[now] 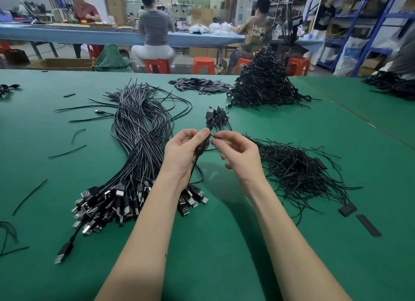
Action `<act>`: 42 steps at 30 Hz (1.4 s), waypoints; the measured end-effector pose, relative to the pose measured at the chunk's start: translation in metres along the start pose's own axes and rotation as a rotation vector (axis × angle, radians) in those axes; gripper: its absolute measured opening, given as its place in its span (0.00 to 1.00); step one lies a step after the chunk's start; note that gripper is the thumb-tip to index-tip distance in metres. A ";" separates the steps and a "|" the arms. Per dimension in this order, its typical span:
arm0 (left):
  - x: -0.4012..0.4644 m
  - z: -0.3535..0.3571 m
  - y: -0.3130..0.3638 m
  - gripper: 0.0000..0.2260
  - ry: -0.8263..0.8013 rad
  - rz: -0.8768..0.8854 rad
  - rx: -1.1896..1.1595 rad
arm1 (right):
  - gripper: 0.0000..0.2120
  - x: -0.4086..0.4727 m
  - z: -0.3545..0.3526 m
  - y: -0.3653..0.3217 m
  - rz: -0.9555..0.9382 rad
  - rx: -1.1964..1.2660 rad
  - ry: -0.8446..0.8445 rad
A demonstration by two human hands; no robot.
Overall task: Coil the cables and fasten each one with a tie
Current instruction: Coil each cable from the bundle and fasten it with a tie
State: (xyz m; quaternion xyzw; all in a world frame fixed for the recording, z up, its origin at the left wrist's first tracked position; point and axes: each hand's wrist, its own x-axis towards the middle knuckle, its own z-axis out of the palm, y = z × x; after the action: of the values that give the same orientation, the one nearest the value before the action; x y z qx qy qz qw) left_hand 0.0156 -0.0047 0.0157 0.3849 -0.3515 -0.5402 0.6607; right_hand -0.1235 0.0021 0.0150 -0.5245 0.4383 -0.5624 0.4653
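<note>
Overhead, thin glossy cable coil point(214, 121), hand-pinched

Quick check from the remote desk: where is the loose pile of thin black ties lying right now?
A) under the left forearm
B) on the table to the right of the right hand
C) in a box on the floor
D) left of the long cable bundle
B: the pile of ties is spread on the green table just right of the right hand.

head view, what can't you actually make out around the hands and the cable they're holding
- Whether the tie is twisted closed: hidden between the left hand and right hand.
- How many loops the coiled cable has: too small and tangled.
- Where its tail ends: lost behind the left wrist among the loose cables.
</note>
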 end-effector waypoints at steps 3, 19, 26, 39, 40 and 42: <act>0.001 -0.001 0.000 0.08 0.009 -0.018 -0.015 | 0.06 -0.002 -0.002 0.002 -0.189 -0.143 0.038; 0.001 -0.001 -0.001 0.07 0.016 -0.053 -0.005 | 0.11 0.002 -0.009 0.011 -0.509 -0.556 0.155; 0.001 -0.001 -0.002 0.08 0.004 -0.048 -0.034 | 0.02 0.002 -0.009 0.012 -0.495 -0.490 0.182; -0.003 0.002 -0.011 0.10 0.035 0.126 0.269 | 0.04 0.014 -0.018 0.000 0.526 0.251 -0.056; -0.003 0.003 -0.011 0.10 0.032 0.136 0.289 | 0.02 0.015 -0.018 0.001 0.544 0.288 -0.059; -0.005 0.006 -0.012 0.09 0.016 0.163 0.333 | 0.03 0.014 -0.018 0.003 0.578 0.370 -0.064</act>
State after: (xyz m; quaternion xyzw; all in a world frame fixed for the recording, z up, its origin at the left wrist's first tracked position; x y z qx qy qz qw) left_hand 0.0039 -0.0018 0.0071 0.4633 -0.4609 -0.4161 0.6323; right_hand -0.1414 -0.0118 0.0130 -0.3028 0.4446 -0.4606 0.7061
